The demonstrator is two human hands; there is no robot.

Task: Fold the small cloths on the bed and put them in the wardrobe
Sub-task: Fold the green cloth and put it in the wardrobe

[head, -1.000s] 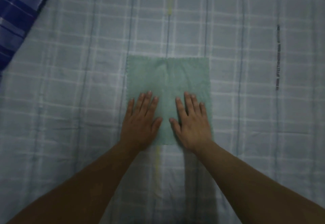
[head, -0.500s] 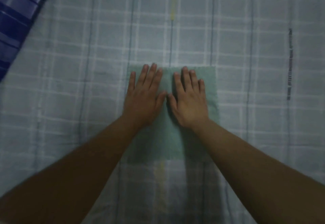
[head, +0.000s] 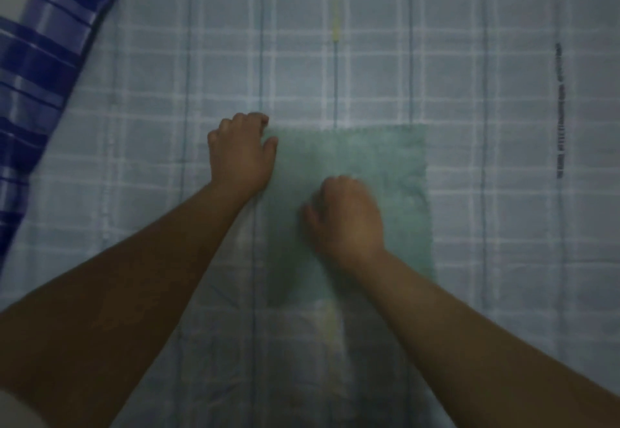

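The pale blue plaid sheet (head: 503, 259) of the bed fills nearly all you see, with a thin yellow stripe (head: 335, 24) running away from you at the far middle and a dark dashed mark (head: 559, 108) out on the right. At the far left edge a blue striped pillow (head: 37, 68) lies on the sheet, partly cut off by the frame.

The green cloth (head: 385, 159) lies flat and unfolded on the sheet just right of the middle, its edges square to the plaid lines.

Your left hand (head: 240, 155) is at the cloth's far left corner. Its fingers are curled there and the thumb lies on top of the cloth's edge, so it pinches that corner. Your right hand (head: 345, 216) sits on the middle of the cloth, nearer to you than the left, knuckles up and fingers curled under. It is blurred, and you cannot tell whether it has hold of the cloth or only rests on it.
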